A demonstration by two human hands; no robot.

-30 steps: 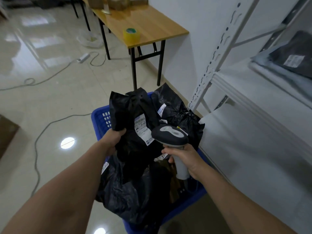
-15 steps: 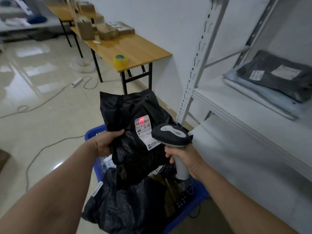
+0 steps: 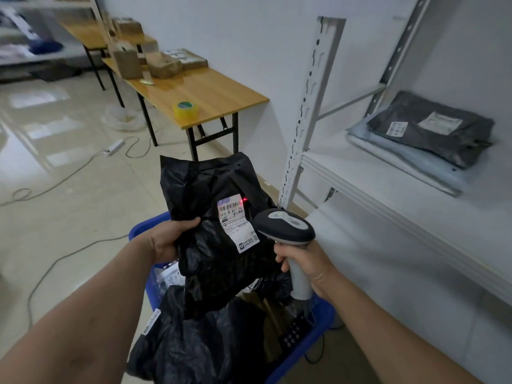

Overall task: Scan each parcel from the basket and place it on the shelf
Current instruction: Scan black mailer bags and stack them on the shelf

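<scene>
At the centre of the frame the left hand point(image 3: 169, 239) grips a black parcel point(image 3: 210, 187) by its left edge, thumb laid across the front, holding it upright above the blue basket point(image 3: 140, 231). A white label point(image 3: 238, 223) on the parcel's front faces the camera, and a red scan dot point(image 3: 245, 200) sits at the label's upper right corner. Just right of the label, the right hand point(image 3: 307, 264) is wrapped around the pale handle of a scanner point(image 3: 285, 227), whose dark head points toward the label. It is close to the parcel, though whether it touches cannot be told. At lower centre the basket holds more black parcels point(image 3: 199, 342), 1 large one filling its near side, with a few white labels showing. On the right of the frame a white shelf point(image 3: 388, 187) carries 2 flat parcels in a stack — a grey parcel point(image 3: 432, 128) with 2 labels lying on a pale blue parcel point(image 3: 410, 160). In the upper middle a wooden worktop point(image 3: 216, 90) on black legs stands by the wall, with a yellow tape roll point(image 3: 186, 110) near its front edge and several cardboard boxes point(image 3: 163, 66) further back. At left, a white power strip point(image 3: 114, 147) and cables lie on the glossy tiled floor point(image 3: 83, 217).
</scene>
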